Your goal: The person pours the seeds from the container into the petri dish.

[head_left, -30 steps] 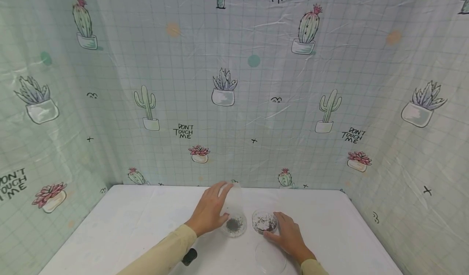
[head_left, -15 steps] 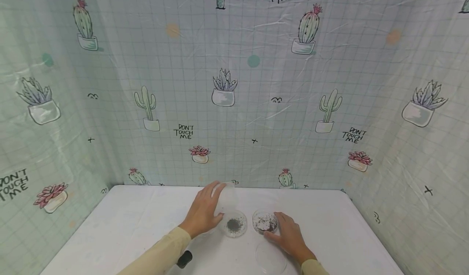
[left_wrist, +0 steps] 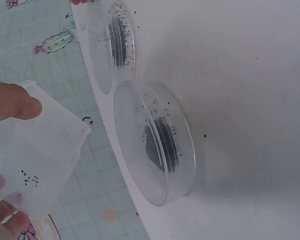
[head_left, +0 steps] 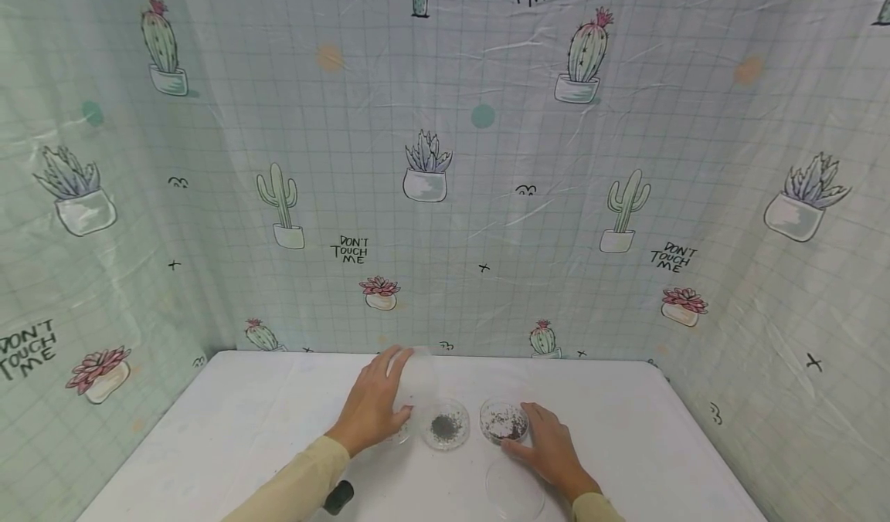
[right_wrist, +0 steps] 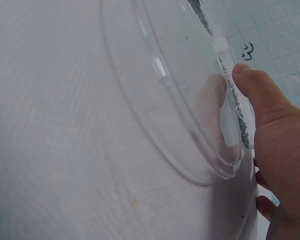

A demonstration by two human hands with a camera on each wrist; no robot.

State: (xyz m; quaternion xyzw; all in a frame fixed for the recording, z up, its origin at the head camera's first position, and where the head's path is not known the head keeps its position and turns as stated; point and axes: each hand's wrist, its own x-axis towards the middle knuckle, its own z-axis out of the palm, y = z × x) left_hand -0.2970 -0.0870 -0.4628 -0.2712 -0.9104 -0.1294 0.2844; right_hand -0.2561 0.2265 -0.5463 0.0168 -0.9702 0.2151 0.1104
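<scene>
In the head view my left hand (head_left: pixel 371 402) holds up a translucent plastic packet (head_left: pixel 419 371), thumb on one side and fingers on the other. Several dark grains show through the packet (left_wrist: pixel 27 165) in the left wrist view. Just right of that hand stands a clear petri dish (head_left: pixel 446 425) with a heap of dark grains at its middle. My right hand (head_left: pixel 552 441) grips a second petri dish (head_left: pixel 504 422) by the rim. Dark grains lie scattered inside this one, thicker towards its near right side.
A clear round lid (head_left: pixel 514 491) lies in front of the right dish. Part of another clear dish (head_left: pixel 401 434) shows under my left hand. A few stray grains (left_wrist: pixel 205 135) dot the white table (head_left: pixel 626 406). A cactus-print sheet (head_left: pixel 452 275) hangs behind.
My left hand has moved left with the packet, away from above the middle dish, and a clear rim now shows beneath it. The right hand stays at its dish.
</scene>
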